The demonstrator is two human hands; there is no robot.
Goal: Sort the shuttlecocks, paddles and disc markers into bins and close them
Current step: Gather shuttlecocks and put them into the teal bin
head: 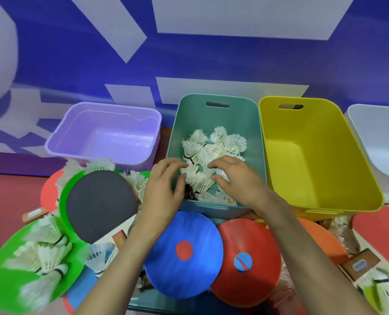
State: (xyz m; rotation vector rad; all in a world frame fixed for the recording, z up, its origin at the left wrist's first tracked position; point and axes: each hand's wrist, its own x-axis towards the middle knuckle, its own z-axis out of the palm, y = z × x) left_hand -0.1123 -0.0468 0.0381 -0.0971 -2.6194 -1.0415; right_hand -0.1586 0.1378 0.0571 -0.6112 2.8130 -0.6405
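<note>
Both hands reach over the near rim of the teal bin (218, 103), which holds several white shuttlecocks (220, 142). My left hand (164, 185) and my right hand (232, 178) curl around a bunch of shuttlecocks (198, 180) held between them, just above the pile. In front of the bin lie a blue disc marker (184, 253) and a red disc marker (245, 262). A paddle with a black face (100, 204) rests on a green disc marker (63, 201) at the left. More shuttlecocks (46, 253) lie on another green disc marker (0, 276).
An empty purple bin (102, 133) stands left of the teal one, an empty yellow bin (314, 155) right of it, and a white bin (379, 137) at the far right. An orange disc marker (320, 235), a red paddle (379, 233) and loose shuttlecocks (386, 289) crowd the right.
</note>
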